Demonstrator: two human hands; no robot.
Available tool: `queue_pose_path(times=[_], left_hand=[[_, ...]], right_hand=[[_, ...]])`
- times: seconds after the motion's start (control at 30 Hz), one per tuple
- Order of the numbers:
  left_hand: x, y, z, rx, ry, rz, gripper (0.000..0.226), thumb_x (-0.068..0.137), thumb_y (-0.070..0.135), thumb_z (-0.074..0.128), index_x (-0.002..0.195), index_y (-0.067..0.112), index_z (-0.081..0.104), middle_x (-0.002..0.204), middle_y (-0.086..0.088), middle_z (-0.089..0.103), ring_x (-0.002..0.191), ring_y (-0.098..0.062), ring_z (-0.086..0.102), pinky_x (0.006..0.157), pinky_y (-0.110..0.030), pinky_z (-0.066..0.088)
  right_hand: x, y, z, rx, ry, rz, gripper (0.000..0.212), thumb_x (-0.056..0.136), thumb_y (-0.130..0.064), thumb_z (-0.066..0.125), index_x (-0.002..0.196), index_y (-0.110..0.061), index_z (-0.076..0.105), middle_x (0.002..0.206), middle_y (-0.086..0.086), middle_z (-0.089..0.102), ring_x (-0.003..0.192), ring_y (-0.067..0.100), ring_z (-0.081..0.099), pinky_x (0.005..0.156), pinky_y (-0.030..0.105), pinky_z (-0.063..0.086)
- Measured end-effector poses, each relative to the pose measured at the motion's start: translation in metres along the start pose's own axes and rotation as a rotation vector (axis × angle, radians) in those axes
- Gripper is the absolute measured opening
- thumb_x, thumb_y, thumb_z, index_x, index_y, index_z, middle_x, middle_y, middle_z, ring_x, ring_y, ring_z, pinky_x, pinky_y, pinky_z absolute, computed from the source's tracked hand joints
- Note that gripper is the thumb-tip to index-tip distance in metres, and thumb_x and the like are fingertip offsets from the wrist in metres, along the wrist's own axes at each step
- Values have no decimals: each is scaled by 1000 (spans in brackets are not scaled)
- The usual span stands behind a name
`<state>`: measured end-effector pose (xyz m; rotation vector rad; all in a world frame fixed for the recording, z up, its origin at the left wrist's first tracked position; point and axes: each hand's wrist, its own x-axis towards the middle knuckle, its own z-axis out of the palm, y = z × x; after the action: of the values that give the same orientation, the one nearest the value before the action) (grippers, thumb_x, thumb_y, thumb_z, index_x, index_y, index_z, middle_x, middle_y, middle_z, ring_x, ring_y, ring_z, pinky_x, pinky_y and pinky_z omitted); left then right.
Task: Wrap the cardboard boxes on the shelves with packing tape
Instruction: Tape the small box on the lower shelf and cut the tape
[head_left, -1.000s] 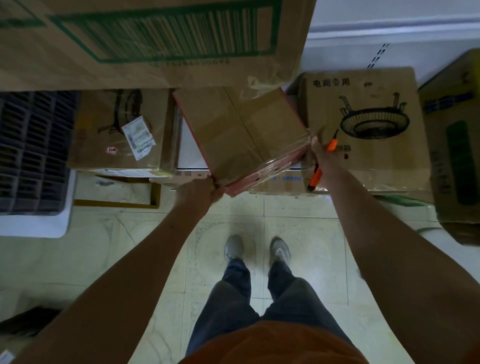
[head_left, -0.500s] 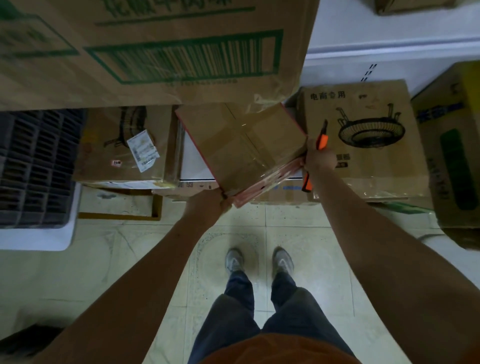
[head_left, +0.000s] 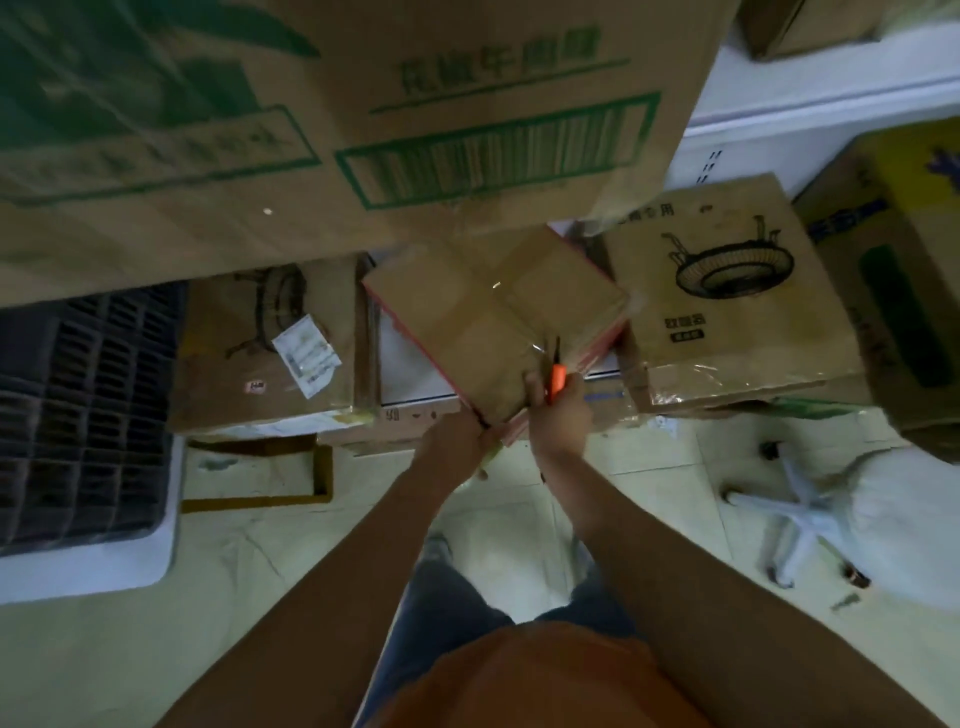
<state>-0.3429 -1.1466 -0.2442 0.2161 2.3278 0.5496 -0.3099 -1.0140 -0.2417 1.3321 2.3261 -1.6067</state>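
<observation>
Both hands are working at the near edge of a taped box, the right one holding an orange cutter.

The box (head_left: 493, 317) is sitting tilted on the low stack between the labelled carton (head_left: 270, 353) and the fan carton (head_left: 727, 291), under the big green-printed carton (head_left: 363, 130), with clear tape (head_left: 501, 306) crossing its top. The left hand (head_left: 452, 441) is gripping the box's near corner, fingers curled under the edge. The right hand (head_left: 558, 415) is curling round the cutter (head_left: 557, 376), its dark tip pointing up onto the box top by the tape. A white chair base (head_left: 800, 514) is standing on the tiled floor (head_left: 260, 571) at the right.
</observation>
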Motion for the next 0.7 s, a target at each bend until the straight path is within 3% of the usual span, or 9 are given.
queue_pose_path(times=[0.07,0.13,0.23,0.27,0.33,0.4,0.47,0.57,0.7], left_hand=[[0,-11,2,-143,-66,50,46,95,55,55,92,11,69,81,-10,75,67,-21,74,72,-39,60],[-2,-19,1,-359,-209,76,31,97,34,60,107,5,64,96,-15,72,83,-29,72,75,-46,60],[-2,-18,-5,-732,-398,-25,6,101,14,52,106,11,54,92,-9,59,87,-26,66,58,-43,55],[1,-19,-8,-799,-439,-68,7,103,18,49,101,14,54,90,-8,58,85,-26,65,55,-40,53],[7,-28,-10,-854,-476,-179,35,105,41,38,105,11,55,85,-8,60,71,-27,64,55,-35,49],[10,-44,-11,-531,-297,-69,55,99,50,49,139,13,40,79,-4,66,56,-25,65,55,-32,52],[6,-60,-9,-266,-159,73,66,96,44,57,151,28,23,76,2,68,52,-22,67,59,-38,58],[10,-68,-10,-233,-154,232,40,97,45,54,133,33,43,83,3,71,53,-19,67,68,-47,60],[13,-82,-22,-29,-213,371,18,101,41,46,117,35,52,72,6,69,55,-7,67,63,-32,54]], right_hand=[[-13,1,11,35,47,-13,30,97,-31,61,108,-4,50,81,2,53,78,26,55,57,26,29],[-18,-2,18,43,109,24,34,96,-33,62,109,-3,51,83,4,55,84,31,58,65,31,34],[-19,-13,30,19,155,123,36,98,-36,57,114,-4,52,103,17,64,98,35,62,79,41,49],[-17,-15,32,0,172,145,36,99,-36,54,117,-4,51,107,18,64,101,36,61,82,42,49],[-14,-21,36,-8,198,175,34,101,-34,51,120,-5,50,113,19,62,106,37,60,81,39,45],[-11,-25,38,1,238,236,31,101,-30,50,122,-7,48,114,19,60,108,37,57,80,39,43],[-13,-27,42,2,265,273,27,102,-27,47,121,-8,46,106,15,56,104,36,57,80,43,46],[-15,-27,46,9,320,271,24,102,-26,46,120,-11,47,101,11,56,101,35,58,81,45,49],[-10,-18,46,-43,316,228,30,100,-33,50,123,-13,50,110,14,62,103,34,58,80,42,47]])
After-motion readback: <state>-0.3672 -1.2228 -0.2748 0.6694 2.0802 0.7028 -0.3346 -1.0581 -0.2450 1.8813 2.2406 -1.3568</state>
